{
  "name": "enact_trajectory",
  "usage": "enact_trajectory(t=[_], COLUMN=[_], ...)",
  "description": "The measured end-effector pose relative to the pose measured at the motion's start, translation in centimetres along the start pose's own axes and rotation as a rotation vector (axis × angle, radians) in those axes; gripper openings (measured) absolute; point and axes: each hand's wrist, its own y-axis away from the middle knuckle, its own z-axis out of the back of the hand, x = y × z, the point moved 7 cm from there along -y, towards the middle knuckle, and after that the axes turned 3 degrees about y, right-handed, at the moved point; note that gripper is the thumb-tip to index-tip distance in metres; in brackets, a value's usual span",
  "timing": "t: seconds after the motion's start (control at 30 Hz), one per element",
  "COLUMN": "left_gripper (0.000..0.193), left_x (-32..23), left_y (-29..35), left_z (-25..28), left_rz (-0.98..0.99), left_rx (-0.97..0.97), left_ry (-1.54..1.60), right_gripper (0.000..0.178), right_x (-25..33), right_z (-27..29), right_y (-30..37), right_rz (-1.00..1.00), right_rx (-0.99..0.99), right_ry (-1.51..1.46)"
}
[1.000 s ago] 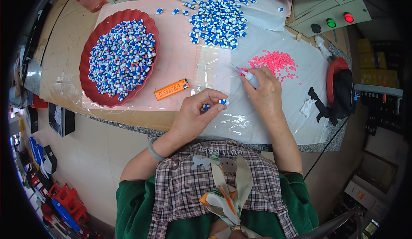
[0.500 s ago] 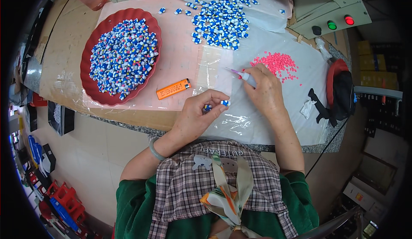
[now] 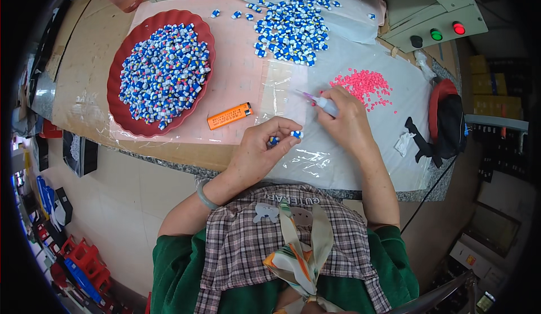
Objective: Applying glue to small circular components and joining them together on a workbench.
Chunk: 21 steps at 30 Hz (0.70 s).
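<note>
Blue-white pieces point(image 3: 284, 137) sit pinched in the left hand point(image 3: 260, 151); right hand point(image 3: 345, 121) clasps a pen-like tool point(image 3: 322, 103) beside pink beads point(image 3: 365, 85).

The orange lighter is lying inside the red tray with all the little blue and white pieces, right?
Not quite. The orange lighter lies outside the red tray, on the pink sheet just to the tray's right, as the head view shows. The little blue and white pieces do fill the tray.
</note>
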Motion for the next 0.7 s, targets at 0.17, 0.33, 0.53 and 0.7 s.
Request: enact_trajectory(t=[0.17, 0.33, 0.53, 0.7], left_gripper=[0.020, 0.020, 0.021, 0.022], left_x=[0.0, 0.0, -0.9, -2.3], left_y=[0.0, -0.1, 0.1, 0.2], left_z=[0.1, 0.0, -0.3, -0.5], left_rz=[0.022, 0.022, -0.056, -0.147], left_rx=[-0.011, -0.015, -0.035, -0.043], left_ry=[0.036, 0.053, -0.066, -0.206], right_gripper=[0.008, 0.009, 0.017, 0.022], right_x=[-0.2, 0.9, 1.9, 1.9], right_z=[0.2, -0.5, -1.2, -1.4], right_y=[1.6, 2.8, 3.8, 4.0], right_rz=[-0.307, -0.391, -0.474, -0.502], right_rx=[0.151, 0.232, 0.290, 0.317], right_ry=[-0.679, -1.038, -1.069, -1.010])
